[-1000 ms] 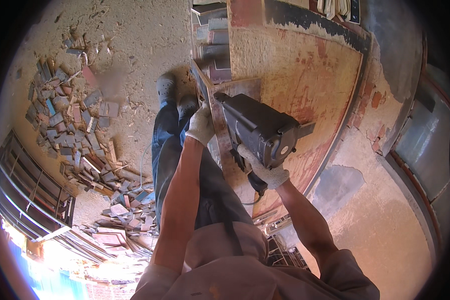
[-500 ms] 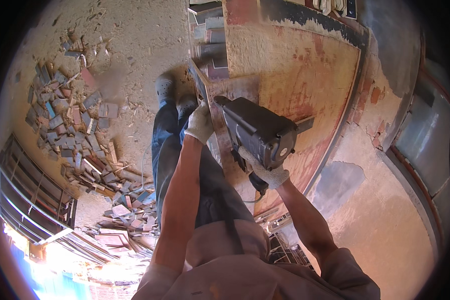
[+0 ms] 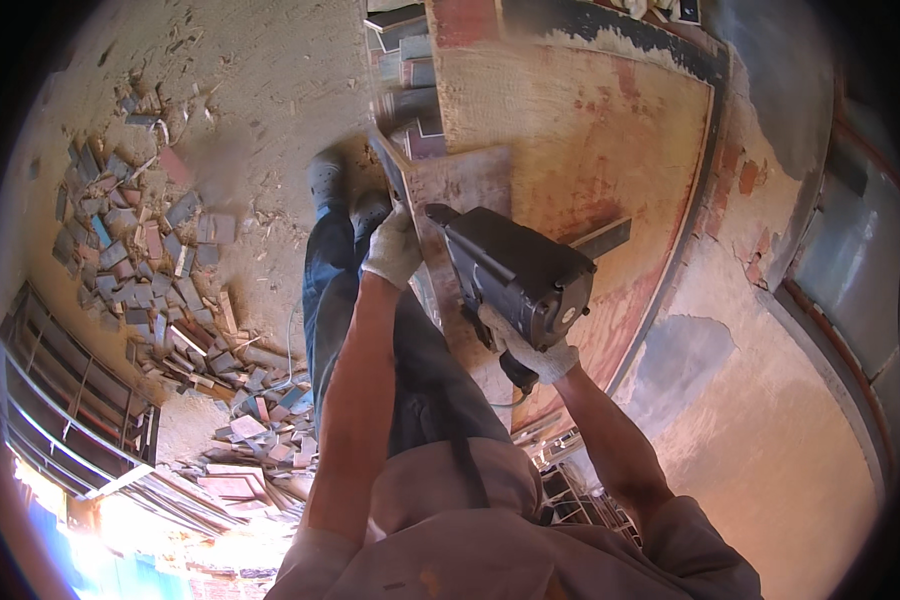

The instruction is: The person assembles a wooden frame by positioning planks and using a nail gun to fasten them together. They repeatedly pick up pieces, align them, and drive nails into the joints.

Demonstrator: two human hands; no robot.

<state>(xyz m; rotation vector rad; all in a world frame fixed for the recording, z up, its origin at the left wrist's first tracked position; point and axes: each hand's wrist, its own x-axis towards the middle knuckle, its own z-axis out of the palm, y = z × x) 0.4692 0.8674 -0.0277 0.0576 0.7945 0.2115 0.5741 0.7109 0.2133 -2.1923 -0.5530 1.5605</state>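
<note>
Red-stained worktop (image 3: 560, 120) beside a peeling wall (image 3: 770, 400). Gloved right hand (image 3: 532, 348): fingers clamped round the handle of a black power tool (image 3: 510, 265), held over a brown panel (image 3: 470, 185). Gloved left hand (image 3: 393, 252) touches the panel's edge; fingertips hidden, so I cannot tell their closure. Wood offcuts (image 3: 215, 228) litter the floor.

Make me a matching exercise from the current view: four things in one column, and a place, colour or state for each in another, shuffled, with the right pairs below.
Things
1. Left hand
2. Power tool
3. Wood pieces
4. Shoes

Descriptions
A. Strewn in a heap over the floor on the picture's left
B. Grey, at the ends of dark trouser legs
C. Gloved, at the left edge of a brown wooden panel
D. Black, held by the right hand

Pairs: 1-C, 2-D, 3-A, 4-B
</note>
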